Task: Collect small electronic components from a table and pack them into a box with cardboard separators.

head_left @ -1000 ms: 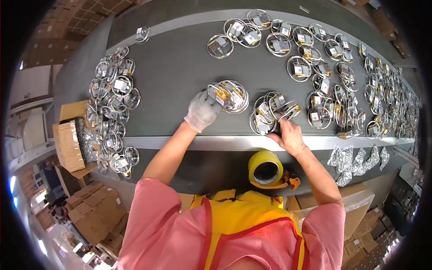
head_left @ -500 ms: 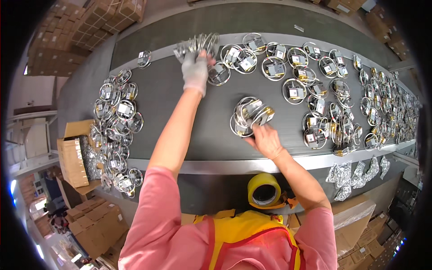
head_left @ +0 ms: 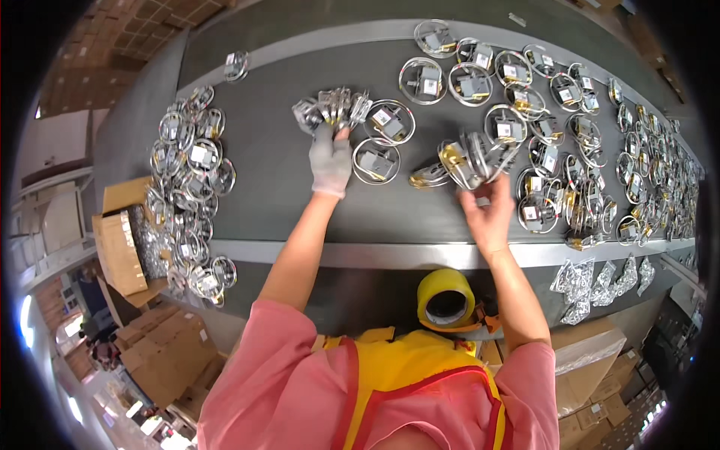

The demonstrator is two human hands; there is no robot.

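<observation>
My left hand (head_left: 331, 161), in a pale glove, is closed on a bunch of capillary thermostats (head_left: 334, 109), small metal-and-grey boxes with coiled silvery tubes. Two single thermostats lie just right of it, the nearer one (head_left: 376, 161) close to my glove. My bare right hand (head_left: 490, 214) grips a second bunch of thermostats (head_left: 474, 161), slightly blurred, tilted over the dark belt. Beside that bunch, on its left, a thermostat with a brass-coloured part (head_left: 430, 176) rests on the belt.
The grey-black belt (head_left: 285, 180) has metal rails along both sides. Heaps of thermostats lie at the left (head_left: 196, 195) and far right (head_left: 649, 165). An open carton (head_left: 120, 251) stands at the left. Yellow tape (head_left: 445, 298) and clear bags of small parts (head_left: 576, 285) are at the near side.
My right hand has moved right with its bunch, leaving one thermostat on the belt. My left hand has come nearer, still holding its bunch. The view has shifted slightly.
</observation>
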